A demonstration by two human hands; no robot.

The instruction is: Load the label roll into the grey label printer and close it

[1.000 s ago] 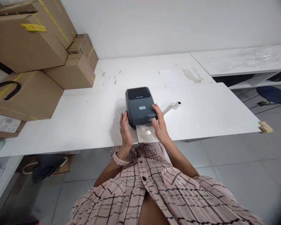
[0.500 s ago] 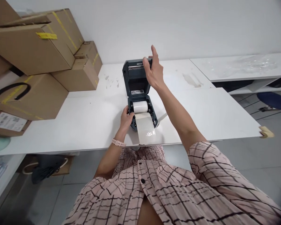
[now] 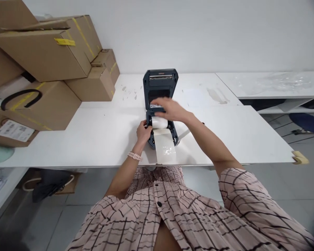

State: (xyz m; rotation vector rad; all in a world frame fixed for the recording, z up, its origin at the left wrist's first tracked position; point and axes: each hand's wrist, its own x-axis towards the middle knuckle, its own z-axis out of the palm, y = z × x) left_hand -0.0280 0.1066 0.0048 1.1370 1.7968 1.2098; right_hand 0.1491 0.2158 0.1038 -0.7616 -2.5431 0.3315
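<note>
A dark grey label printer (image 3: 147, 90) stands on the white table with its lid swung up. In its base sits a white label roll (image 3: 159, 123), and a strip of label backing (image 3: 164, 146) hangs out over the front toward the table edge. My left hand (image 3: 143, 133), with a pink wristband, grips the left side of the printer base, thumb on the rim and fingers partly hidden behind. Over the roll, in front of the raised lid, hovers my right hand (image 3: 174, 109), its fingers outstretched and holding nothing.
Cardboard boxes (image 3: 45, 52) are stacked at the left of the white table (image 3: 115, 139). Clear plastic (image 3: 282, 81) lies on the counter at the back right. A piece of foam (image 3: 300, 157) covers the table's right front corner. A blue seat (image 3: 306, 122) stands beyond.
My right hand has let go of the raised lid and come down over the label roll. The lid stays up. My left hand keeps its hold on the printer base.
</note>
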